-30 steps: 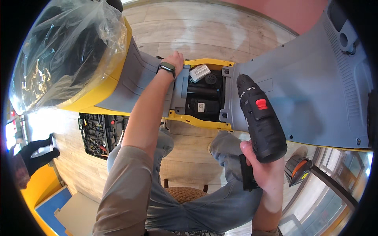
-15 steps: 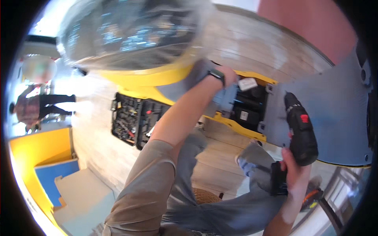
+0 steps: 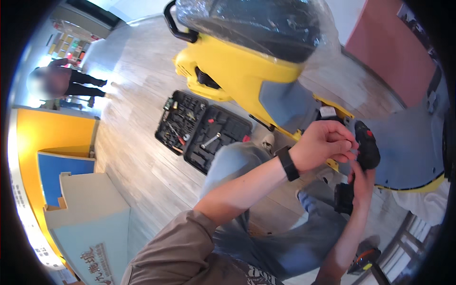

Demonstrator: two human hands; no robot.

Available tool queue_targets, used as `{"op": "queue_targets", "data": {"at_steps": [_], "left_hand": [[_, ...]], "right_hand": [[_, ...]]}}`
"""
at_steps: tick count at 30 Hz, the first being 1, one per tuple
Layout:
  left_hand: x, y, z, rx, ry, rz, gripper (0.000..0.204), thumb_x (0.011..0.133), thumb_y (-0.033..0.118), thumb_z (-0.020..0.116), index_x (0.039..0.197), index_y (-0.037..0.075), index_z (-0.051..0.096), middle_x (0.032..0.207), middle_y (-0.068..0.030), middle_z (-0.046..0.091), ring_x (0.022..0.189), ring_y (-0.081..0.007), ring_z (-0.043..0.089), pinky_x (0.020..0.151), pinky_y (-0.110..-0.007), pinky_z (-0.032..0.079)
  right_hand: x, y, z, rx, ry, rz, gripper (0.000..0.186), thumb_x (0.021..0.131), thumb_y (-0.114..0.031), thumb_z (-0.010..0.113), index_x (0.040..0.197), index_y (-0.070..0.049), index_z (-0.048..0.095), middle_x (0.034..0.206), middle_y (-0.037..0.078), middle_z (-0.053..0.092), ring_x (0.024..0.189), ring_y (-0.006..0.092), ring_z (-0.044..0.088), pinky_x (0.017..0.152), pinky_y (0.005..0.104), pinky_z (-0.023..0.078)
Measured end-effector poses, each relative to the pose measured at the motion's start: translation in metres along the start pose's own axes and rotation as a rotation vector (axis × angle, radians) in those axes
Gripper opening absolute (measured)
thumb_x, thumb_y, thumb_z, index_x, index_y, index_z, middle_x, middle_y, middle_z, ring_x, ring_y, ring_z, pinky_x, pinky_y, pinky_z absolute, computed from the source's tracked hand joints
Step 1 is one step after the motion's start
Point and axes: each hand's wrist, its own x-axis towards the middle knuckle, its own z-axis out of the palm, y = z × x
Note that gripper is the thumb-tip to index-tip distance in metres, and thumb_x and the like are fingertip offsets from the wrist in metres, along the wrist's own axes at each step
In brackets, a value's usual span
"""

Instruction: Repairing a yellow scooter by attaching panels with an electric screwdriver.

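Note:
My right hand [image 3: 363, 183] grips a black cordless drill [image 3: 368, 145] by its handle, with a black battery at the lower end. Close beside it, my left hand [image 3: 327, 147] is closed in a pinch; whatever lies between its fingertips is too small to make out. Both hands are over a yellow and grey scooter-like vehicle, its grey footboard [image 3: 408, 147] at the right. Behind my left hand, the opened compartment in its middle is mostly hidden, but a white label [image 3: 327, 112] shows there. Clear plastic wraps the vehicle's black seat [image 3: 251, 28].
An open black tool case [image 3: 228, 128] with a wrench and several bits lies on the wooden floor left of my knee. A black and orange tool [image 3: 365, 256] rests at lower right. One person [image 3: 71, 83] stands far left, near a yellow and blue counter [image 3: 61, 135].
My left hand has come out from the vehicle's compartment to beside the drill, its fingers now pinched. The drill stays in my right hand. The whole view has shifted.

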Motion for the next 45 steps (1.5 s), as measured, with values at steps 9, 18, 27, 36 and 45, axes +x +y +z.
{"op": "queue_targets", "data": {"at_steps": [9,18,27,36,45], "left_hand": [[-0.065,-0.006,0.017,1.090,0.069,0.855,0.026,0.075,-0.003,0.080,0.090,0.002,0.059,0.082,-0.0135,0.074,0.068,-0.0215,0.070,0.058,-0.026,0.052],[-0.057,-0.019,0.008,0.927,0.008,1.086,0.042,0.066,0.002,0.088,0.069,0.008,0.047,0.086,-0.0153,0.074,0.054,-0.0189,0.066,0.045,-0.026,0.047],[-0.067,-0.012,0.017,1.149,0.106,0.955,0.017,0.075,0.009,0.082,0.077,0.008,0.065,0.084,-0.0097,0.074,0.057,-0.0189,0.067,0.050,-0.028,0.048],[-0.115,0.050,-0.038,0.617,0.336,0.596,0.014,0.094,-0.002,0.060,0.106,-0.001,0.052,0.106,-0.0156,0.069,0.073,-0.0113,0.066,0.063,-0.026,0.057],[-0.306,-0.220,-0.398,0.570,1.229,-0.198,0.010,0.084,0.011,0.069,0.084,0.002,0.065,0.067,-0.0073,0.068,0.053,-0.0139,0.062,0.049,-0.029,0.050]], "right_hand": [[-0.009,0.012,0.015,-0.083,-0.063,-0.147,0.022,0.085,-0.014,0.069,0.103,-0.004,0.063,0.067,0.002,0.059,0.053,0.0105,0.054,0.049,0.0285,0.042],[-0.006,-0.003,0.014,-0.123,-0.079,-0.037,0.025,0.082,-0.013,0.071,0.100,0.002,0.060,0.070,0.005,0.062,0.053,0.0122,0.058,0.052,0.0302,0.046],[-0.012,-0.021,0.022,0.262,-0.079,0.045,0.021,0.085,-0.015,0.069,0.103,-0.006,0.063,0.066,0.000,0.054,0.051,0.0087,0.049,0.048,0.0248,0.037],[-0.013,-0.042,0.035,0.594,-0.055,0.228,0.029,0.087,-0.021,0.067,0.111,-0.005,0.059,0.071,-0.001,0.050,0.055,0.0077,0.046,0.051,0.0243,0.038],[-0.019,-0.033,0.055,0.407,-0.090,0.167,0.030,0.089,-0.018,0.065,0.116,-0.006,0.059,0.070,-0.002,0.050,0.054,0.0073,0.045,0.052,0.0244,0.038]]}}
